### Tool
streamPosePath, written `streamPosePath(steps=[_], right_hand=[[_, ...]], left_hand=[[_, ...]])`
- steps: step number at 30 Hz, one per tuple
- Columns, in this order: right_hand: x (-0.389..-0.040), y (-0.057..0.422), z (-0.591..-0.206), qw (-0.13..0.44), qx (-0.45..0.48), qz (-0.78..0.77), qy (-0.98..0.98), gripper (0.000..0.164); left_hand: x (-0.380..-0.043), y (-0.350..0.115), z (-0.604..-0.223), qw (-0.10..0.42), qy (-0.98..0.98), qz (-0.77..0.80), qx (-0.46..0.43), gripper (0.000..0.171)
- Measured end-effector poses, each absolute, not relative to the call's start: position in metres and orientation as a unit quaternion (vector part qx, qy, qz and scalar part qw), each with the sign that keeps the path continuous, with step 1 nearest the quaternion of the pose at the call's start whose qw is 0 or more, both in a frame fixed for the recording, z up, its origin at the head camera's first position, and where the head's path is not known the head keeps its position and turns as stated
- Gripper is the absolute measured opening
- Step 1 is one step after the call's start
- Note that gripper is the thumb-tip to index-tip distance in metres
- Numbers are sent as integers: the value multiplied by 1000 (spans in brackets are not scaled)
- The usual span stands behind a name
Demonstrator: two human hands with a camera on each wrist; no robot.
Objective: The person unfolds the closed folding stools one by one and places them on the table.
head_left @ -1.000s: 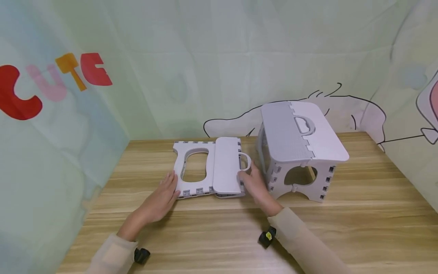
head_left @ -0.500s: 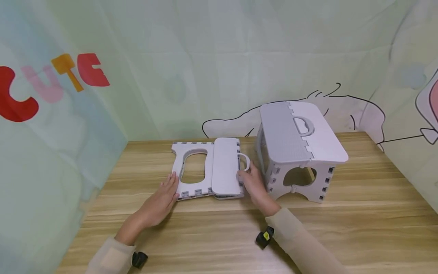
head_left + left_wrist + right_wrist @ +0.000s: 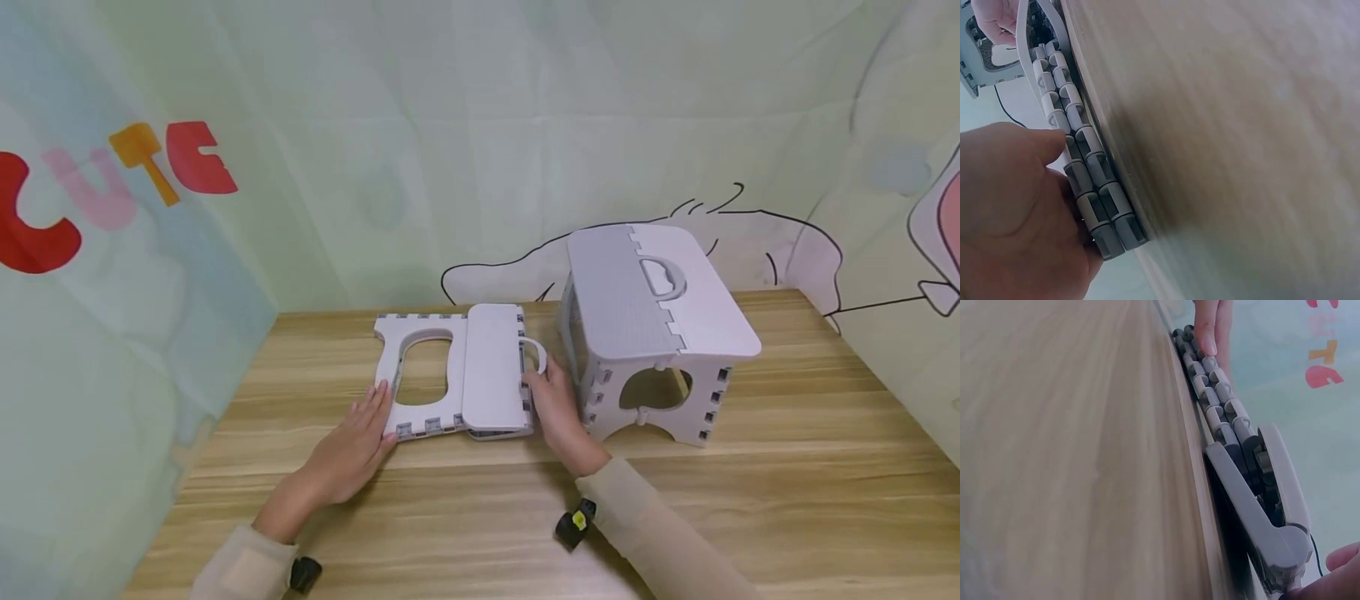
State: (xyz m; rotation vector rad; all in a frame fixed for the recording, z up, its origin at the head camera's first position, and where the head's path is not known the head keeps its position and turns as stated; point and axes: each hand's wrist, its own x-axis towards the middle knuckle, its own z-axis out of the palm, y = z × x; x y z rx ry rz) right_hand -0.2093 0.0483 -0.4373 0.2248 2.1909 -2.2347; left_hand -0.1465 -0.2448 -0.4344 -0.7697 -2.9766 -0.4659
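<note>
A white-and-grey folding stool point(image 3: 491, 367), folded flat, lies on the wooden table point(image 3: 450, 517). Its carry handle point(image 3: 542, 354) sticks out on the right. Against its left edge rests my left hand point(image 3: 348, 458), fingers straight along the rim; in the left wrist view the thumb touches the stool's hinged side point(image 3: 1088, 181). My right hand point(image 3: 558, 417) pinches the stool's right edge beside the handle, thumb on top; the fingers beneath are hidden. In the right wrist view the folded halves point(image 3: 1241, 444) stand slightly apart toward the right hand point(image 3: 1335, 575).
A second folding stool point(image 3: 626, 292), unfolded, stands upright just right of my right hand. Behind the table hangs a printed cloth point(image 3: 420, 150) with coloured letters at left. Dark wrist cameras point(image 3: 576, 525) sit on both sleeves.
Both hands keep their places on the folded stool. The whole scene shifts slightly left and down in the head view; nothing else visibly moves.
</note>
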Motion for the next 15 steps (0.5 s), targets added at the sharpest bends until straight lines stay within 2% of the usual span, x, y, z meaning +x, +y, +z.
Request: streamPosePath(steps=[6,15], right_hand=[[-208,47,-435,-4,91,-723,685,71],[-207,46,-429,-24,67,-743,666,70]], left_hand=[[-145,-241,-429,-4,-962,-142,-234,61],[-145,-243,-432,17,-957,-165,-239,60]])
